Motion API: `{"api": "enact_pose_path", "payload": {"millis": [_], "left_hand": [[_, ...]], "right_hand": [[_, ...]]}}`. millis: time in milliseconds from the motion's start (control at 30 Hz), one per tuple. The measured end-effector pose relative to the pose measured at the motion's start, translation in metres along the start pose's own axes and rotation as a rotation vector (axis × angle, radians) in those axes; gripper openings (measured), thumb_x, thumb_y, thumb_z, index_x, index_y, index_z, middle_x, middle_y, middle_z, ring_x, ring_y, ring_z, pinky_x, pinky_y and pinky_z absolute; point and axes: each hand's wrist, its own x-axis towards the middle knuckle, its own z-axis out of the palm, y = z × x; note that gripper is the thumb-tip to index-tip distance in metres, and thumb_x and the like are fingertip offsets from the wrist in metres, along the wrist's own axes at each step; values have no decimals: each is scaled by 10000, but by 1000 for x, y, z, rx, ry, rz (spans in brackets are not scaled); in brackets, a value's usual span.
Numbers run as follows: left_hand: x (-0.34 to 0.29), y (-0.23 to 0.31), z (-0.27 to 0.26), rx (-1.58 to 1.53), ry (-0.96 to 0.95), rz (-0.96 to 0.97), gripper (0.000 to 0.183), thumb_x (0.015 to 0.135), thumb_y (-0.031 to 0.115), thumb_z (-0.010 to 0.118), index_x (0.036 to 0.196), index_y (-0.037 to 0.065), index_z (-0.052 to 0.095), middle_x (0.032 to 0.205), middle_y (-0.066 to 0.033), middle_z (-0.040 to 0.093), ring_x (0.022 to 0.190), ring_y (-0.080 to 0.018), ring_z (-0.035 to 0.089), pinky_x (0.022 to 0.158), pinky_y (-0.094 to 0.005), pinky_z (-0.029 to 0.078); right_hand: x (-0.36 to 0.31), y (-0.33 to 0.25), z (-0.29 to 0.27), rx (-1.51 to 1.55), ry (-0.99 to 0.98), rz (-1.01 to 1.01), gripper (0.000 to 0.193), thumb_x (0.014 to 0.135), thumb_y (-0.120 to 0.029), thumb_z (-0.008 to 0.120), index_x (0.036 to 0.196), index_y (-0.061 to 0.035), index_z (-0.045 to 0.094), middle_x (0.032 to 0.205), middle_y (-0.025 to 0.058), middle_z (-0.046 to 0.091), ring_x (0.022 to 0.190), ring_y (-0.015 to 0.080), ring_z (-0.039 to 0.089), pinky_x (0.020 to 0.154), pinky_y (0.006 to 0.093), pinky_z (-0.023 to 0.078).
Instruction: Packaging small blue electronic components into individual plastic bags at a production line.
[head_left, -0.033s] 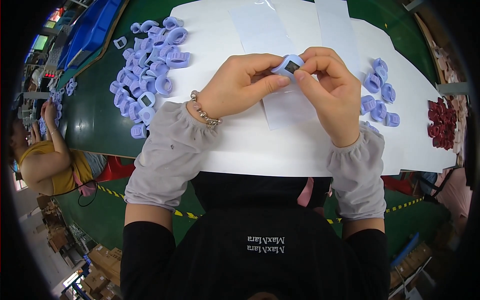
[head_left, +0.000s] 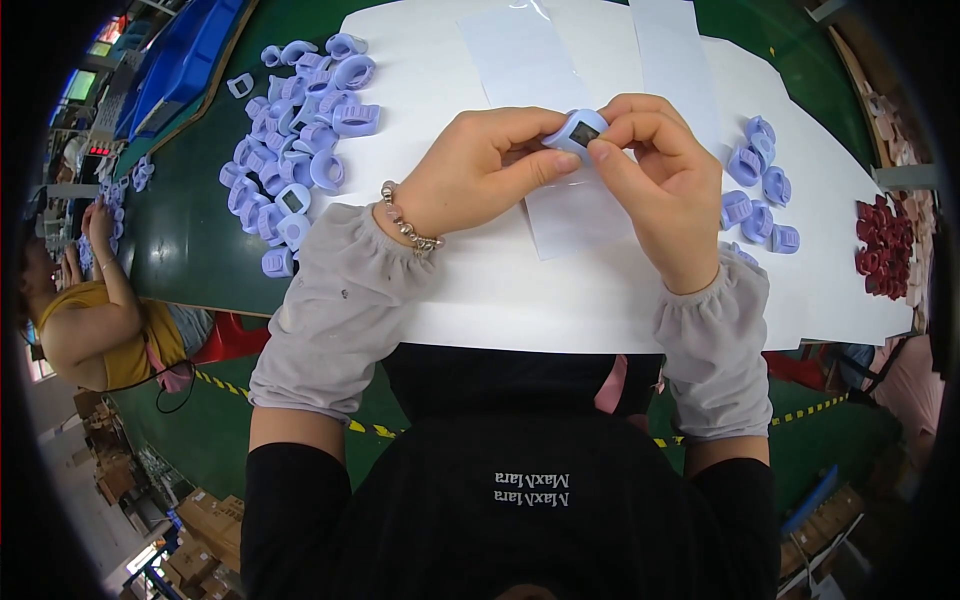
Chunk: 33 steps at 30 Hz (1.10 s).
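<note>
A lavender-blue digital wristwatch [head_left: 567, 133] with a small dark display is held up between my two hands, over the white sheets. My left hand [head_left: 470, 170] pinches its left end between thumb and fingers. On the other side, the thumb and fingertips of my right hand [head_left: 662, 185] are closed on the right edge, by the display. My fingers cover parts of the strap. Left of my hands lies a heap of similar watches [head_left: 290, 140], many curled up; a smaller group of watches [head_left: 757, 160] lies to the right of my right hand.
White paper [head_left: 480, 310] covers the table in front of me, with a clear plastic sleeve [head_left: 525, 60] on it. Dark red pieces [head_left: 883, 247] are piled at the far right. A blue bin [head_left: 185, 60] stands at upper left. A person in yellow [head_left: 100, 335] sits at the left.
</note>
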Motion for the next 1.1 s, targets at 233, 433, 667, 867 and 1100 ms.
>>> {"api": "enact_pose_path", "payload": {"millis": [233, 433, 667, 867, 1100], "left_hand": [[0, 2, -1, 36, -4, 11, 306, 887, 121, 662, 1158, -15, 620, 902, -44, 652, 785, -74, 573, 678, -221, 475], [2, 8, 0, -23, -63, -15, 302, 892, 118, 652, 1165, -7, 617, 898, -40, 648, 790, -72, 568, 696, -217, 468], [-5, 15, 3, 47, -66, 6, 313, 872, 118, 671, 1147, -12, 598, 1005, -72, 647, 889, -135, 611, 773, -268, 492], [-36, 35, -61, 1106, 326, 374, 304, 760, 127, 735, 1039, 60, 634, 997, -122, 620, 933, -335, 583, 813, -387, 462], [-42, 26, -94, 1219, 469, 210, 196, 785, 178, 710, 967, 106, 717, 934, -78, 643, 856, -260, 596, 758, -366, 466]], "right_hand": [[1, 3, 1, -96, 28, -55, 116, 822, 49, 619, 933, 25, 598, 1046, 63, 552, 908, 112, 516, 796, 243, 428], [1, -5, -4, -121, -50, 187, 234, 876, -42, 625, 1100, 19, 601, 862, 12, 589, 733, 59, 498, 686, 204, 428], [0, -12, -4, -24, -126, 280, 224, 898, -125, 641, 1095, -16, 647, 759, -14, 587, 683, 36, 494, 598, 176, 377], [-20, -31, -80, -757, 323, 214, 288, 867, -151, 681, 1123, -27, 644, 651, -29, 498, 603, 39, 433, 532, 199, 346], [-11, -34, -70, -922, 236, -167, 404, 844, -145, 701, 1224, -58, 592, 803, 21, 552, 707, 93, 495, 595, 224, 405]]}}
